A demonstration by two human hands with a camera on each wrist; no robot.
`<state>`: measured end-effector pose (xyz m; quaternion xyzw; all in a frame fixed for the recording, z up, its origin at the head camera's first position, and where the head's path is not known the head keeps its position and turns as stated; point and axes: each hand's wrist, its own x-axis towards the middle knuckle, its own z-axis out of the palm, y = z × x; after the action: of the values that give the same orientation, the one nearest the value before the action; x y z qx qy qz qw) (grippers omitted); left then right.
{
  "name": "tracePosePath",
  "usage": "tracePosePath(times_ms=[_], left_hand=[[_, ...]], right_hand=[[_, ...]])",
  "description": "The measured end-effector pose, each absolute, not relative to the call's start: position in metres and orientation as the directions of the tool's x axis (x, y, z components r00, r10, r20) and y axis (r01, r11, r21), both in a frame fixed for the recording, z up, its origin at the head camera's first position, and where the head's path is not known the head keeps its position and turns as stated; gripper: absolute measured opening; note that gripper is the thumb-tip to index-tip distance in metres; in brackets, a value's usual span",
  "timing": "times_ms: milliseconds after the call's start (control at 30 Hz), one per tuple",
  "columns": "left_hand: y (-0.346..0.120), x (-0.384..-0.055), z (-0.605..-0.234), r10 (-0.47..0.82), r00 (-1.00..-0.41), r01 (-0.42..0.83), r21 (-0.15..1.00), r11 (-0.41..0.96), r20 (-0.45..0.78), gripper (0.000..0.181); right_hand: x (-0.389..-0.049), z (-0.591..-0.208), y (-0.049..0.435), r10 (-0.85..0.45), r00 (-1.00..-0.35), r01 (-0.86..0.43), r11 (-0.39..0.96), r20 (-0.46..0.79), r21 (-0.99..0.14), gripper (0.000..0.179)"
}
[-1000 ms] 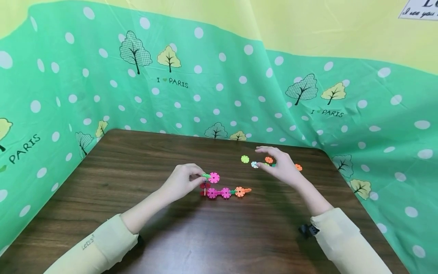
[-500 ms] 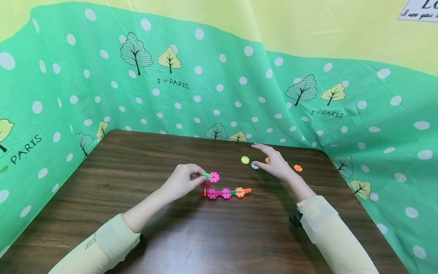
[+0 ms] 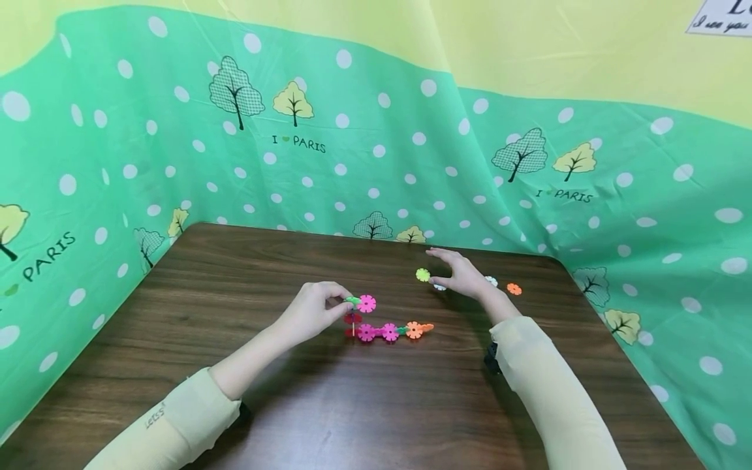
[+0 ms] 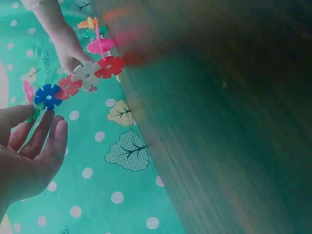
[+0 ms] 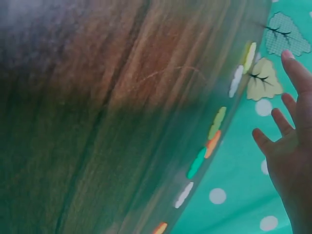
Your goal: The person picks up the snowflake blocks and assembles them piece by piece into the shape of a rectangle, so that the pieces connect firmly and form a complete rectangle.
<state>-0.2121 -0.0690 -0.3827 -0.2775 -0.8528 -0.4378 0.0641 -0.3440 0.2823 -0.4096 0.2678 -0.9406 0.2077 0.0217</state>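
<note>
My left hand (image 3: pixel 308 313) pinches a green snowflake disc (image 3: pixel 352 301) at the upper part of a chain of interlocked plastic discs. A pink disc (image 3: pixel 367 303) sticks out beside the fingertips. In the left wrist view a blue disc (image 4: pixel 48 97), a white disc (image 4: pixel 87 76) and red discs (image 4: pixel 111 67) follow in the chain. Its lower run lies to the right, with pink discs (image 3: pixel 390 332) and an orange disc (image 3: pixel 414 330) at the end. Over the loose discs hovers my right hand (image 3: pixel 464 274), fingers spread and thumb near a pale blue disc (image 3: pixel 440 287).
Loose on the dark wooden table (image 3: pixel 247 261) lie a yellow-green disc (image 3: pixel 423 275), a white disc (image 3: pixel 491 281) and an orange disc (image 3: pixel 514 289). In the right wrist view, a green disc (image 5: pixel 196 163) is among several others. A green patterned cloth (image 3: pixel 364 176) hangs behind the table.
My right hand has moved left over the loose discs, uncovering a white one and covering the middle ones. The left hand keeps its hold on the chain, nearly still.
</note>
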Motion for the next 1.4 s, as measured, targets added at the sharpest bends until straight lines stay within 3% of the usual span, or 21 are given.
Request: tracePosePath(times_ms=[633,967,1400], left_hand=[[-0.069,-0.212,-0.382,0.424,-0.843,0.514,0.729,0.453,0.331,0.004],[-0.069,-0.212,-0.383,0.416,-0.846,0.511,0.727,0.457,0.333,0.004],[-0.073,-0.212,-0.385,0.408,-0.856,0.494,0.74,0.457,0.319,0.004]], right_hand=[[-0.363,-0.432,0.277,-0.538,-0.843,-0.498,0.791,-0.018,-0.357,0.05],[-0.365,-0.433,0.275,-0.496,-0.868,-0.471,0.804,0.028,-0.362,0.03],[-0.355,-0.424,0.275,-0.504,-0.858,-0.499,0.776,0.097,-0.386,0.035]])
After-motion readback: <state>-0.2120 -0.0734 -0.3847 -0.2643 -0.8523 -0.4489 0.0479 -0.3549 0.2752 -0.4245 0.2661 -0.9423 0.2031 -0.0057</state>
